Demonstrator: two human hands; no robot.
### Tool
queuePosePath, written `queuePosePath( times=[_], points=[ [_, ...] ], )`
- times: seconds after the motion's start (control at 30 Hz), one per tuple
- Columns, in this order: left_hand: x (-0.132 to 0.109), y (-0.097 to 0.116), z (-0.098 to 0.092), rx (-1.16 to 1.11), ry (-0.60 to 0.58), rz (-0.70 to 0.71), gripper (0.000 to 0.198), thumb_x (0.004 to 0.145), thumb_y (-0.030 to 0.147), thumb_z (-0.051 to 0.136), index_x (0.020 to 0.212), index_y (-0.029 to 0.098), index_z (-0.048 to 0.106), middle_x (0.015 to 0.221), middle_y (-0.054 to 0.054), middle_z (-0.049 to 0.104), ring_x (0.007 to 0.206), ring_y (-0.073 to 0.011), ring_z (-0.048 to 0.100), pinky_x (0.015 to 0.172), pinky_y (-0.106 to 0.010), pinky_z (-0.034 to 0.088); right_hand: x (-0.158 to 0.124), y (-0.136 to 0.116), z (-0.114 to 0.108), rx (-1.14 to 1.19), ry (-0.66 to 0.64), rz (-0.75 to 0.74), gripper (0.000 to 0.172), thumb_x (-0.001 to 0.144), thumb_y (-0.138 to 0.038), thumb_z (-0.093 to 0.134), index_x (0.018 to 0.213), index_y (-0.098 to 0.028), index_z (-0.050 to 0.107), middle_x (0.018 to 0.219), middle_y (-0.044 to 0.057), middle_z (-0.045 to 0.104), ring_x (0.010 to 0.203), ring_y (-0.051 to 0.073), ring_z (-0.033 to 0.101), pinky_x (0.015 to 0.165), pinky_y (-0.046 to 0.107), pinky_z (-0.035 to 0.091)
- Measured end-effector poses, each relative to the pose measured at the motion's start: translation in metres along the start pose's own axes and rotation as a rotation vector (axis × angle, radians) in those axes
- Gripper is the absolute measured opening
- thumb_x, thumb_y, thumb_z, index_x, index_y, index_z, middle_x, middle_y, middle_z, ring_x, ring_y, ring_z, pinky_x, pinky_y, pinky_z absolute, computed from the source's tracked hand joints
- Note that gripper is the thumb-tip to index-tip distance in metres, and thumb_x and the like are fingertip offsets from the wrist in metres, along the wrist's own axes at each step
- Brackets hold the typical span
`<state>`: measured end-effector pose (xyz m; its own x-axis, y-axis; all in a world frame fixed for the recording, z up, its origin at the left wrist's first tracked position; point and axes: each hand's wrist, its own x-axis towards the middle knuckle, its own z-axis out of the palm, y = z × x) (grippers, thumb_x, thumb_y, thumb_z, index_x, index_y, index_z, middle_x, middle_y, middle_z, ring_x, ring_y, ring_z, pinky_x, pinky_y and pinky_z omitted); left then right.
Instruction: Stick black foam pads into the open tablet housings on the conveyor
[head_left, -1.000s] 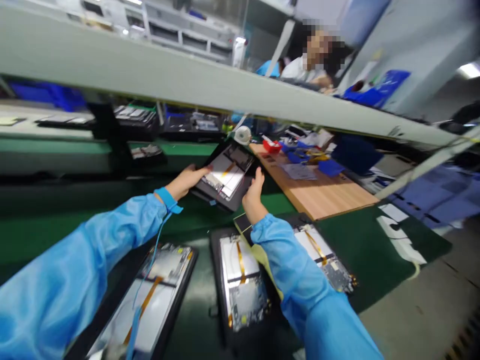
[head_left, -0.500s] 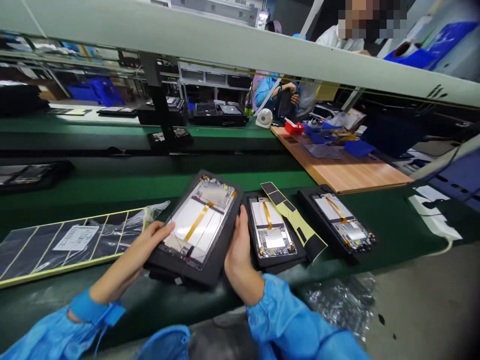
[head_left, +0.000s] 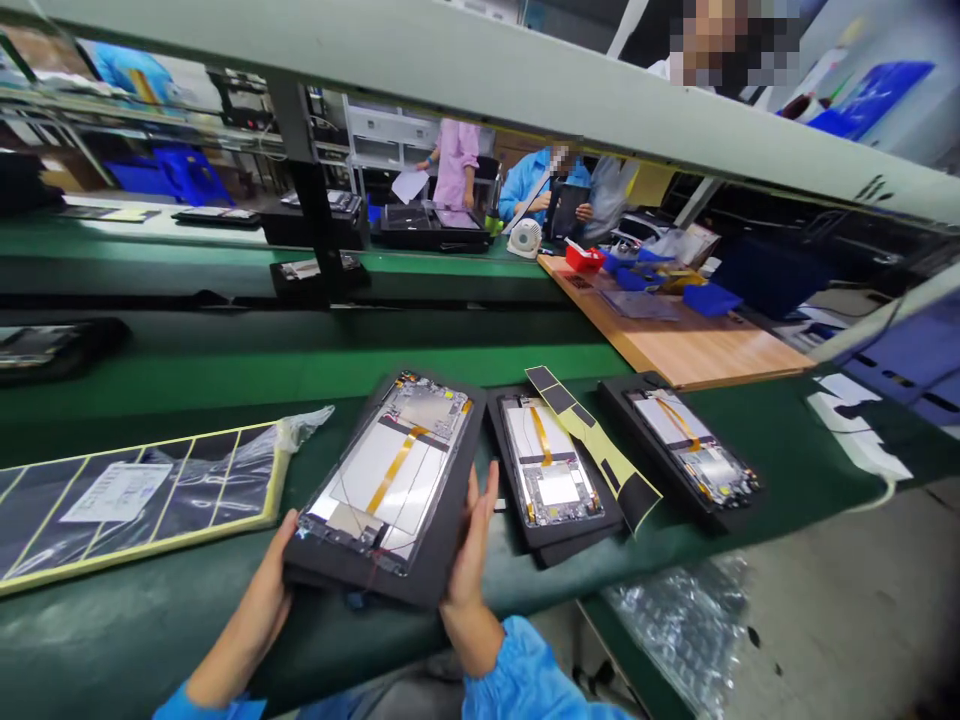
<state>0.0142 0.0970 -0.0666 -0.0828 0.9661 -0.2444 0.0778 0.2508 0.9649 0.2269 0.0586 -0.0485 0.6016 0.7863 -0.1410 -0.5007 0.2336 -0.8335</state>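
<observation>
Between my two hands is an opened tablet (head_left: 409,465) in a black foam tray (head_left: 450,520), its white battery, circuit board and orange ribbon cable facing up. My left hand (head_left: 262,590) grips the tray's left near corner, with its fingers partly hidden underneath. On the right edge, my right hand (head_left: 471,550) presses with palm and fingers. Just right of it lies a second opened tablet (head_left: 559,485) in black foam. A yellow-backed strip of black stickers (head_left: 600,450) rests across that one. Farther right sits a third opened tablet (head_left: 694,450) in its own tray.
To the left lies a plastic-wrapped stack of black sticker sheets (head_left: 217,480) with a white label. A wooden board (head_left: 720,350) and a white power strip (head_left: 862,430) are on the right. Bubble wrap (head_left: 682,620) hangs below the bench edge. Co-workers are across the bench.
The held tray has come slightly nearer to me. My left hand has slid from the tablet's top side down to the tray's corner, and my right hand has moved lower along the edge.
</observation>
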Motion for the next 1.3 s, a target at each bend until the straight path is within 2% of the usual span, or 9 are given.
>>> queuePosePath(
  times=[0.23, 0.3, 0.37, 0.5, 0.63, 0.73, 0.9, 1.1, 1.3],
  points=[
    [-0.057, -0.010, 0.054, -0.158, -0.044, -0.066, 0.078, 0.099, 0.079, 0.037, 0.156, 0.028, 0.051, 0.156, -0.004, 0.060, 0.150, -0.0302, 0.051, 0.126, -0.049, 0.043, 0.043, -0.045, -0.020, -0.153, -0.063, 0.122, 0.102, 0.091, -0.075, 0.062, 0.172, -0.034, 0.016, 0.167, 0.010, 0.049, 0.146, 0.030, 0.057, 0.121, 0.053, 0.044],
    [-0.062, 0.000, 0.045, -0.069, -0.011, 0.143, 0.060, 0.107, 0.061, 0.041, 0.161, 0.035, 0.043, 0.169, 0.000, 0.045, 0.158, -0.0267, 0.040, 0.132, -0.049, 0.033, 0.044, -0.057, -0.029, -0.242, -0.114, 0.072, 0.095, 0.094, -0.070, 0.063, 0.171, -0.031, 0.022, 0.164, 0.012, 0.052, 0.147, 0.030, 0.055, 0.124, 0.053, 0.040],
    [-0.061, 0.017, 0.027, 0.172, 0.027, 0.514, 0.048, 0.108, 0.037, 0.052, 0.156, 0.040, 0.049, 0.169, 0.000, 0.044, 0.157, -0.0263, 0.040, 0.133, -0.052, 0.030, 0.038, -0.069, -0.037, -0.346, -0.151, -0.086, 0.085, 0.097, -0.059, 0.067, 0.168, -0.031, 0.029, 0.160, 0.013, 0.056, 0.146, 0.028, 0.056, 0.125, 0.054, 0.038],
    [-0.061, 0.060, 0.010, 0.638, -0.206, 1.224, 0.046, 0.094, 0.003, 0.066, 0.129, 0.032, 0.073, 0.117, -0.003, 0.076, 0.116, -0.0219, 0.068, 0.115, -0.042, 0.048, 0.015, -0.096, -0.046, -0.588, -0.291, -0.544, 0.079, 0.094, -0.025, 0.076, 0.162, -0.032, 0.035, 0.129, 0.010, 0.074, 0.119, 0.025, 0.070, 0.109, 0.049, 0.053],
    [-0.069, 0.086, 0.037, 0.845, -0.400, 1.533, 0.032, 0.102, 0.009, 0.054, 0.127, 0.017, 0.072, 0.103, -0.006, 0.078, 0.100, -0.0215, 0.068, 0.103, -0.039, 0.047, -0.011, -0.113, -0.045, -0.720, -0.518, -0.656, 0.083, 0.091, -0.009, 0.072, 0.161, -0.036, 0.037, 0.107, 0.003, 0.074, 0.096, 0.021, 0.072, 0.094, 0.041, 0.060],
    [-0.072, 0.092, 0.055, 0.904, -0.496, 1.641, 0.038, 0.105, 0.009, 0.039, 0.121, 0.013, 0.072, 0.101, -0.009, 0.078, 0.096, -0.0231, 0.067, 0.094, -0.039, 0.047, -0.023, -0.116, -0.041, -0.703, -0.491, -0.552, 0.079, 0.094, -0.007, 0.068, 0.160, -0.038, 0.037, 0.105, 0.002, 0.074, 0.093, 0.018, 0.071, 0.093, 0.036, 0.060],
    [-0.072, 0.092, 0.050, 0.775, -0.512, 1.566, 0.030, 0.101, 0.003, 0.045, 0.115, 0.012, 0.070, 0.099, -0.009, 0.079, 0.093, -0.0239, 0.070, 0.096, -0.040, 0.052, -0.031, -0.116, -0.039, -0.643, -0.417, -0.480, 0.072, 0.097, -0.009, 0.066, 0.157, -0.040, 0.042, 0.104, 0.000, 0.075, 0.092, 0.016, 0.069, 0.087, 0.031, 0.060],
    [-0.074, 0.108, 0.044, 0.283, -0.492, 0.832, 0.013, 0.106, 0.020, 0.056, 0.098, 0.026, 0.065, 0.083, -0.001, 0.076, 0.074, -0.0145, 0.077, 0.065, -0.018, 0.063, -0.038, -0.118, -0.033, -0.622, -0.496, -0.373, 0.067, 0.097, -0.014, 0.071, 0.155, -0.036, 0.045, 0.103, 0.002, 0.078, 0.086, 0.017, 0.070, 0.086, 0.034, 0.061],
    [-0.079, 0.118, 0.057, 0.105, -0.403, 0.653, 0.026, 0.100, 0.051, 0.070, 0.087, 0.028, 0.070, 0.077, 0.005, 0.079, 0.066, -0.0138, 0.079, 0.061, -0.014, 0.065, -0.041, -0.125, -0.012, -0.525, -0.616, -0.319, 0.066, 0.095, -0.020, 0.078, 0.152, -0.034, 0.048, 0.103, 0.002, 0.080, 0.090, 0.019, 0.075, 0.089, 0.036, 0.064]
  ],
)
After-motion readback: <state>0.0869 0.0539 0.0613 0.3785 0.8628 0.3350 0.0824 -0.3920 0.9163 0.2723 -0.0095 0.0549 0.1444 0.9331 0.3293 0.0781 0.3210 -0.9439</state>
